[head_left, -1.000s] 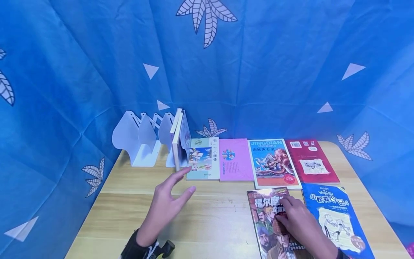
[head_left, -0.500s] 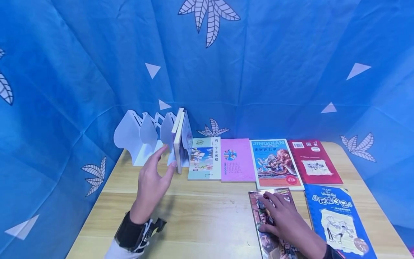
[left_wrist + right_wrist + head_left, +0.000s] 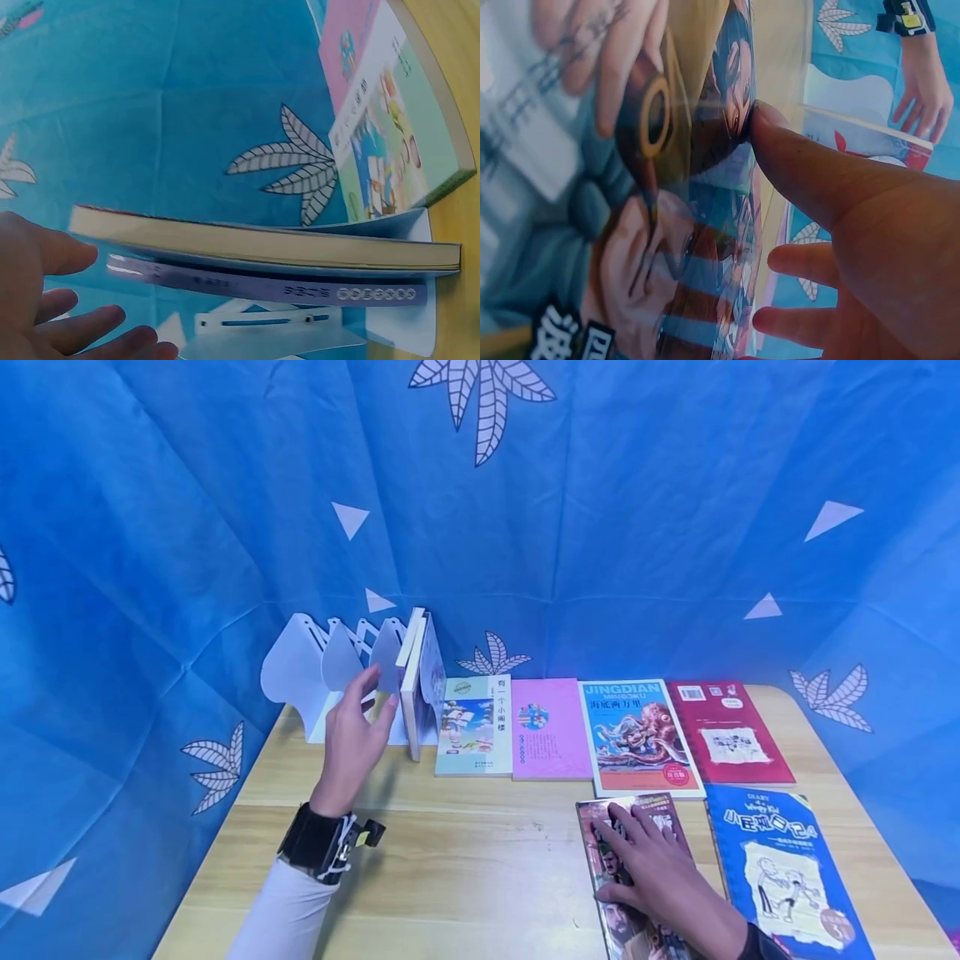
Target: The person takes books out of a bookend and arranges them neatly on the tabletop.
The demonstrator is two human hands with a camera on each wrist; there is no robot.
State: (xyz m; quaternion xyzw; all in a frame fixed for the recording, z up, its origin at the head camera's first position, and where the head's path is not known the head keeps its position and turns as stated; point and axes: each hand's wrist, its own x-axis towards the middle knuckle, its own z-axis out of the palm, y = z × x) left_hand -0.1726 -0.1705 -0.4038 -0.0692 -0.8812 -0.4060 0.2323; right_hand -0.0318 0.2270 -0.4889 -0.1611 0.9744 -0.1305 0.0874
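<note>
Two upright books stand in the white metal bookend (image 3: 292, 668): one with pale page edges (image 3: 285, 240), the other with a purple spine (image 3: 255, 287). My left hand (image 3: 351, 747) hovers at their near side, fingers and thumb apart, holding nothing. In the left wrist view its thumb is close to the page-edged book; contact is unclear. My right hand (image 3: 660, 868) rests on a glossy comic-style book (image 3: 615, 914) that lies flat, its fingers spread across the cover. In the right wrist view the thumb (image 3: 810, 165) touches this book near its edge.
Along the back lie a green-and-white book (image 3: 472, 727), a pink book (image 3: 551, 727), an octopus-cover book (image 3: 641, 735) and a red book (image 3: 727, 735). A blue book (image 3: 787, 868) lies at the right. Blue curtains (image 3: 600, 527) enclose the wooden table (image 3: 465, 860).
My left hand has moved left and farther in, up to the standing books. The right hand has shifted left over the comic-style book, and its fingers have spread out.
</note>
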